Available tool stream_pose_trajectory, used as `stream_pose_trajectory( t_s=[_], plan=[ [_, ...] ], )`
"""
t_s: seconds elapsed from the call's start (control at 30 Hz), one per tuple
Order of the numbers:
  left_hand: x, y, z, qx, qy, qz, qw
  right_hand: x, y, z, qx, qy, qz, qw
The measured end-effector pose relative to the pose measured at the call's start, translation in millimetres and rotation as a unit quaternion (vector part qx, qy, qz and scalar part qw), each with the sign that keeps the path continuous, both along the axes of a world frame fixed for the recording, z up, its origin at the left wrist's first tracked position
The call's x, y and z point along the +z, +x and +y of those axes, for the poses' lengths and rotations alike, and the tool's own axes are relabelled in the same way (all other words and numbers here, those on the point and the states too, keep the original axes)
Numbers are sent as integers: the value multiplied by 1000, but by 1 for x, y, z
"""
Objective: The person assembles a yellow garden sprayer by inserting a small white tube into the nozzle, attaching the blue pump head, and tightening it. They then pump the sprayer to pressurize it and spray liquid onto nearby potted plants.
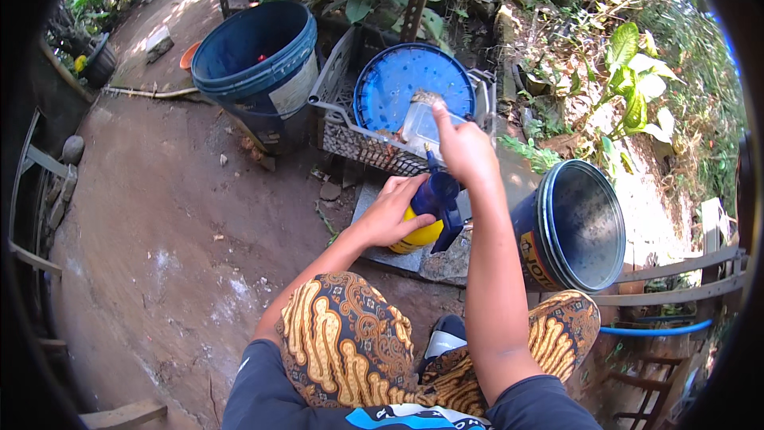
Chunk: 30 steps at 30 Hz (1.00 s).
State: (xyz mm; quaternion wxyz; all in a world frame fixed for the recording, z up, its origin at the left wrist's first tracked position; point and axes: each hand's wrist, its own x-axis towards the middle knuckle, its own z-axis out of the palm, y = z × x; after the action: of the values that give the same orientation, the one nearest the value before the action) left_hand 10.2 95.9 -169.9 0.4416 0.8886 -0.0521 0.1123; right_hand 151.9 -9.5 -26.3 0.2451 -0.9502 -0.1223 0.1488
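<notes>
My left hand wraps round a yellow spray bottle with a dark blue top, steadying it on the grey slab. A small brass nozzle tip points away from me. Just above and right of the bottle, my right hand is closed with its thumb stretched forward; what lies inside its fingers is hidden. Beyond the thumb is a clear plastic container, overlapping the crate and the blue lid in view. Whether the right hand touches this container I cannot tell.
A round blue lid rests on a grey crate. A large dark bucket stands to the left; another bucket tilts at the right. The slab lies on bare soil. A blue hose runs at the far right.
</notes>
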Motion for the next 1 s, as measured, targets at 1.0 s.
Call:
stream_pose_trajectory(
  t_s=[1.0],
  plan=[
    [-12, -4, 2, -17, -17, -3, 1000, -151, -151, -69, -92, 632, 110, 761]
  ],
)
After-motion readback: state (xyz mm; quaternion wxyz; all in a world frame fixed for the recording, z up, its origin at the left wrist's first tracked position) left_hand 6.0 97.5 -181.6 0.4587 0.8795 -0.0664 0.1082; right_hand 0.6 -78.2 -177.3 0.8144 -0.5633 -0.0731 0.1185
